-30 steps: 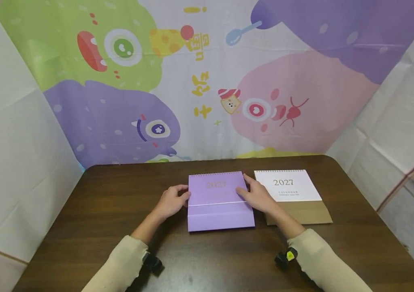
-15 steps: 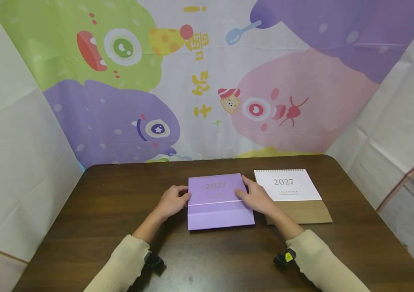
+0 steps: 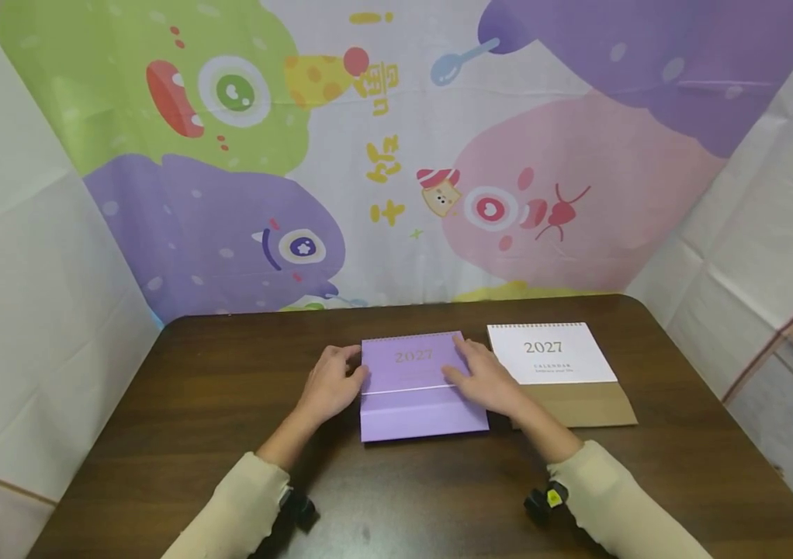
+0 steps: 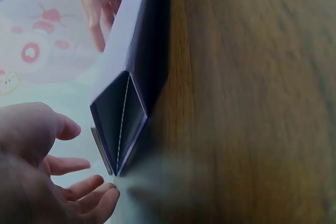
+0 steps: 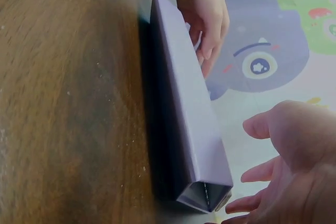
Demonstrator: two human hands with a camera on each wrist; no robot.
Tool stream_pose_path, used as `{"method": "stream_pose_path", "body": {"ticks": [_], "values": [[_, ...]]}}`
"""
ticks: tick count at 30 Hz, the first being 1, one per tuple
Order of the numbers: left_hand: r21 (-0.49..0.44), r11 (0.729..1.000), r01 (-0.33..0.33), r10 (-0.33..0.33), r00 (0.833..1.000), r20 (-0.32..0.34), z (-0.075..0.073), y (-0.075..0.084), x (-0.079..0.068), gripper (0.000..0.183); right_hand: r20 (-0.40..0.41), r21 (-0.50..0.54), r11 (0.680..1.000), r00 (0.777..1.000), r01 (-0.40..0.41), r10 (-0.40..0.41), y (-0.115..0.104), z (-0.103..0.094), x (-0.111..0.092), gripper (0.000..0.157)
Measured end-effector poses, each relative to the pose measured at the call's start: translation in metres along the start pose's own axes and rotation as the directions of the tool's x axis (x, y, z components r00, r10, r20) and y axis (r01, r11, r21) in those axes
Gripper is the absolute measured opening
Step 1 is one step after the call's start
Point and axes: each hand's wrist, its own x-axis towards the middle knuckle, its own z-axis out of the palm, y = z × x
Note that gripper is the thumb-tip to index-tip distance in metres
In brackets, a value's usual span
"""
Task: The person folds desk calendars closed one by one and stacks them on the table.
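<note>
A purple 2027 desk calendar (image 3: 424, 415) with a spiral-bound top edge stands propped on the table in the head view. The left wrist view shows the open side of its folded base (image 4: 119, 124). Beside its left edge is my left hand (image 3: 329, 386), whose relaxed, parted fingers have a gap to the calendar in the left wrist view. My right hand (image 3: 489, 382) overlaps the right side of the cover in the head view. In the right wrist view its fingers (image 5: 258, 170) are spread next to the calendar's end, gripping nothing.
A white 2027 desk calendar (image 3: 548, 353) with a brown base (image 3: 574, 405) stands close to the right, partly behind my right forearm. Both stand on a dark wooden table (image 3: 229, 349). Behind the far edge hangs a cartoon-printed cloth (image 3: 396, 264).
Both hands have loosened from the purple calendar's sides. The right fingers have shifted slightly left over its cover. Its top edge sits a little nearer to me than one second ago.
</note>
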Motion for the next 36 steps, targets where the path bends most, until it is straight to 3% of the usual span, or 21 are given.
{"method": "stream_pose_path", "body": {"ticks": [2,6,10,14,17,21,25,32,36], "values": [[0.039,0.999,-0.033,0.034,0.999,-0.02,0.0,0.006,-0.003,0.056,0.005,0.001,1.0,1.0,0.003,-0.003,0.0,0.001,0.001,0.08],[0.05,0.997,-0.054,0.055,0.998,-0.017,-0.022,0.049,-0.023,0.052,0.013,-0.004,1.0,1.0,0.01,-0.009,-0.005,0.003,0.002,0.076],[0.05,0.998,-0.047,0.046,0.998,0.034,-0.041,0.085,-0.042,0.054,0.034,-0.024,0.999,0.998,0.045,-0.044,-0.016,0.002,-0.001,0.072],[0.096,0.993,-0.067,0.058,0.994,0.096,-0.04,0.089,-0.047,0.059,0.043,-0.017,0.997,0.997,0.07,-0.069,-0.029,-0.001,-0.009,0.07],[0.117,0.99,-0.084,0.066,0.986,0.152,-0.033,0.08,-0.044,0.065,0.056,-0.018,0.997,0.996,0.072,-0.071,-0.032,-0.001,-0.014,0.072],[0.144,0.985,-0.096,0.057,0.965,0.255,-0.034,0.081,-0.047,0.075,0.093,-0.047,0.992,0.99,0.114,-0.109,-0.034,0.001,-0.019,0.078],[0.194,0.974,-0.12,0.046,0.936,0.349,-0.039,0.092,-0.055,0.082,0.149,-0.086,0.984,0.978,0.159,-0.145,-0.045,-0.002,-0.025,0.083],[0.245,0.959,-0.144,0.045,0.928,0.369,-0.032,0.093,-0.058,0.088,0.264,-0.125,0.987,0.962,0.104,-0.068,-0.075,-0.017,-0.038,0.079],[0.258,0.955,-0.148,0.04,0.923,0.382,-0.031,0.092,-0.057,0.088,0.293,-0.174,0.982,0.956,0.073,-0.02,-0.078,-0.018,-0.04,0.076]]}}
